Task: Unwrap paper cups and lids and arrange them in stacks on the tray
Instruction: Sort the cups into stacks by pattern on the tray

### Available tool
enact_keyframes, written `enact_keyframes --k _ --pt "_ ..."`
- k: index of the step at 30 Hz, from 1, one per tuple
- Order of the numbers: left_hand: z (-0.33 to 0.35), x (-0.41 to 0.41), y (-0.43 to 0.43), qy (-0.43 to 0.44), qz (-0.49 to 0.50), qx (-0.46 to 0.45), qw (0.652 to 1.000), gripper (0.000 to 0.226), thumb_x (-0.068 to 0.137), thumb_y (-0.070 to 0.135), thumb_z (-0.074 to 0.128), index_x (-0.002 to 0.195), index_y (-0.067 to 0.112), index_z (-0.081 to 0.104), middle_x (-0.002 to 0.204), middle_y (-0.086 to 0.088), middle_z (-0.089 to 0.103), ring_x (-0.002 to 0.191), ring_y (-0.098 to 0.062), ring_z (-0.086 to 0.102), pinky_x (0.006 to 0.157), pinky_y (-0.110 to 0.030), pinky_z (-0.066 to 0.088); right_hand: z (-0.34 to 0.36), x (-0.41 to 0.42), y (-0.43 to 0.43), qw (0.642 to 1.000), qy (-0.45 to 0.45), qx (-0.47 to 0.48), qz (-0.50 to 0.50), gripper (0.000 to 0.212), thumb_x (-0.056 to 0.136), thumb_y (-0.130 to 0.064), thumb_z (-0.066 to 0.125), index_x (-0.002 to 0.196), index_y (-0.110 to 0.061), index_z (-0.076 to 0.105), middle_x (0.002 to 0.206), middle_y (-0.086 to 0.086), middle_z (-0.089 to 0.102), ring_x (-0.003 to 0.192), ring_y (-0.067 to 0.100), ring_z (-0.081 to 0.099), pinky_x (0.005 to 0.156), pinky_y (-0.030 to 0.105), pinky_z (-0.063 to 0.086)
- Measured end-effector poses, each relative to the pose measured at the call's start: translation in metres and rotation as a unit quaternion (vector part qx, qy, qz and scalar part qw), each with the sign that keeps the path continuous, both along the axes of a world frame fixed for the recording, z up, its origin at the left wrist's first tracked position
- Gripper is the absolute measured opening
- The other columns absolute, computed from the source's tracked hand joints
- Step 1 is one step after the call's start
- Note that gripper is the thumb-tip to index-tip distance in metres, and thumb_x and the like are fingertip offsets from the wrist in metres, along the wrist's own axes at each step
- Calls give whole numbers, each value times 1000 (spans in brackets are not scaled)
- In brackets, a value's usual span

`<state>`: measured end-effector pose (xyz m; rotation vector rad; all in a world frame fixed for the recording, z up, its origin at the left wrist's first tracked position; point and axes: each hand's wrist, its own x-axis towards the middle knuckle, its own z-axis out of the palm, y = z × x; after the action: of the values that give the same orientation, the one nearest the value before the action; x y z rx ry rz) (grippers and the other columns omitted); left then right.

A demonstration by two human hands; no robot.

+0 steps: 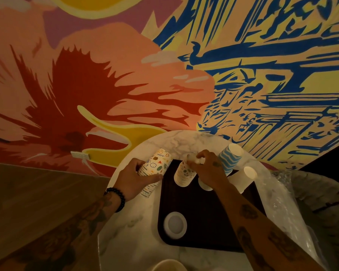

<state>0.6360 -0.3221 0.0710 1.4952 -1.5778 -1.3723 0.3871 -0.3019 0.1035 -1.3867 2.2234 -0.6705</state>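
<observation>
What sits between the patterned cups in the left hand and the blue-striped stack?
Head view: another patterned stack, upright on the tray, the right hand gripping its top.

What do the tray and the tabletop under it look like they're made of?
Tray: dark brown and matte, probably plastic or wood; the dim light hides any grain. Tabletop: marble or a marble-look laminate, white with grey veins and a slight sheen.

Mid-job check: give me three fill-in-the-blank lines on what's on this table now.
The right hand grips a standing doodle-printed paper cup stack on the dark brown ____.
The left hand grips a tilted doodle-printed stack of paper ____.
The wavy-striped paper cup stack is white and ____.
Missing: tray; cups; blue.
</observation>
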Motion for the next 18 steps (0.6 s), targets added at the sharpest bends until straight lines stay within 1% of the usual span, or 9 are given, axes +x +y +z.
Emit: enact_keyframes --k 2,4,5,6,8,10,12,15,18 --pt "2 -3 0 -2 -3 -5 1000 62 65 41 90 112 19 55 108 6 65 93 -6 63 74 -24 52 7 3 2 998 -30 -47 -21 31 90 -43 69 109 -22 57 115 -2 54 103 18 54 74 29 47" --pt "5 -8 1 -5 -10 -12 1000 63 65 42 90 113 19 55 107 7 64 92 -3 62 68 -18 47 15 7 1 994 -80 -67 -23 30 88 -49 69 103 -25 59 112 -4 61 97 19 63 70 31 53" --pt "7 -11 2 -4 -15 -17 1000 64 65 43 89 113 19 55 107 8 64 91 -3 62 68 -18 47 21 10 1 992 -112 -56 -15 33 87 -53 69 103 -25 60 111 -5 64 90 19 67 63 30 54" --pt "9 -14 2 -4 -21 -22 1000 64 65 43 89 113 19 54 106 8 64 91 -3 62 67 -17 46 26 14 0 989 -143 -36 -6 36 87 -55 69 106 -26 61 109 -6 66 82 17 69 55 26 52" --pt "12 -20 4 -7 -33 -35 999 63 66 43 89 112 19 55 106 9 64 89 -2 62 66 -15 45 32 21 0 981 -194 -2 11 43 86 -57 70 112 -23 60 106 -4 68 66 14 70 47 22 48" --pt "14 -24 5 -5 -44 -50 998 62 64 43 90 111 20 56 105 9 64 89 -2 62 66 -14 44 34 27 1 976 -215 3 20 45 86 -54 71 114 -21 60 103 -2 69 60 12 68 47 23 49" --pt "15 -26 5 -6 -55 -63 996 62 63 43 90 110 21 56 104 10 64 88 -3 62 67 -14 44 31 31 3 975 -222 -6 17 40 87 -51 72 110 -21 61 98 -1 70 59 12 67 48 24 51" --pt "16 -25 4 -17 -75 -71 995 62 64 43 89 112 23 56 105 12 62 89 1 60 67 -11 44 26 34 5 968 -251 -22 3 27 88 -44 73 101 -23 61 93 2 71 62 15 68 54 29 56" --pt "14 -21 2 -25 -91 -67 993 63 66 40 89 117 25 55 108 12 61 91 2 59 68 -10 45 22 33 6 961 -277 -28 0 24 88 -40 73 101 -24 61 94 5 71 67 19 68 58 33 57"
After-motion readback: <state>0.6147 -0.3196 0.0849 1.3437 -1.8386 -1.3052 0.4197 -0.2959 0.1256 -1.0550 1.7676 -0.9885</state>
